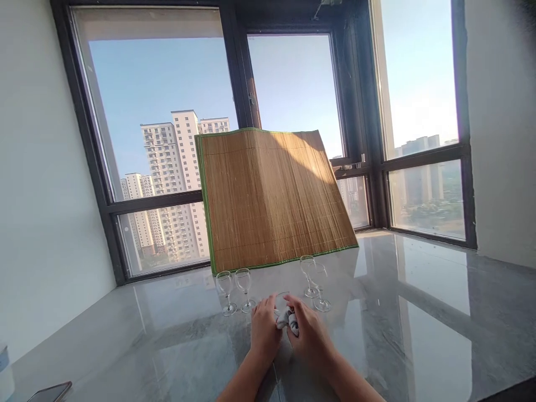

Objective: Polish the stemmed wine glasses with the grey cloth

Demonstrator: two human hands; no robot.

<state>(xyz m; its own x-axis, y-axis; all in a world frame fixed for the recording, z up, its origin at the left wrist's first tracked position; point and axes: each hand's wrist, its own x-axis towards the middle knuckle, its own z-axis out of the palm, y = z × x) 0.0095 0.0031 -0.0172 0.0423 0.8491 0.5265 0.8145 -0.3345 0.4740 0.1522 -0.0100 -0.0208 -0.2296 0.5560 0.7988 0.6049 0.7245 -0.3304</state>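
Between my two hands is a clear wine glass (282,297), mostly covered by fingers. My left hand (266,324) wraps around the glass's left side. In my right hand (309,325) is a bunched white cloth (288,320), pressed against the glass. Two stemmed glasses, one (225,287) beside another (243,285), stand upright beyond my left hand. Past my right hand two more stand close together, a rear glass (307,271) and a front glass (321,282), partly overlapping. The stem and foot of the held glass are hidden.
A folded bamboo mat (268,195) with green edging leans against the window behind the glasses. The glossy grey ledge (188,357) reflects the light. A phone (51,392) lies at the lower left, near a white container (5,371) cut off by the frame.
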